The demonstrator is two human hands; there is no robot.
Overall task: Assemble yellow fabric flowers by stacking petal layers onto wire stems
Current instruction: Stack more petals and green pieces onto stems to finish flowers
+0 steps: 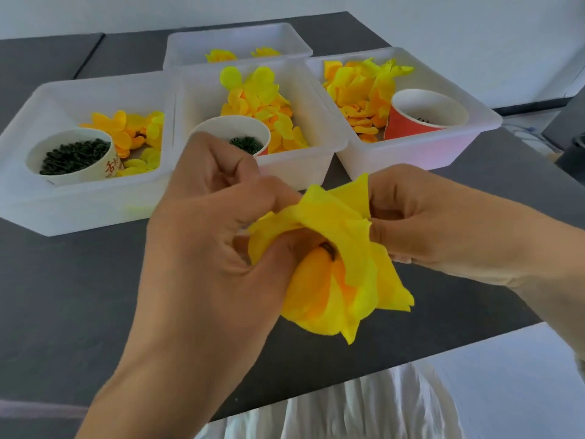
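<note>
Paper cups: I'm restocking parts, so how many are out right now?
3: a white cup in the left tray, a second cup in the middle tray partly behind the left hand, and a red cup in the right tray.

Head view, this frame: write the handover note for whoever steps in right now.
Left hand and right hand both pinch the yellow flower above the dark table.
A dark stem tip shows at its centre, with several petal layers already on it.
Loose petals and cups of dark green pieces sit in the white trays.
Left: seat the top layer; whether more layers follow cannot be told.
</note>
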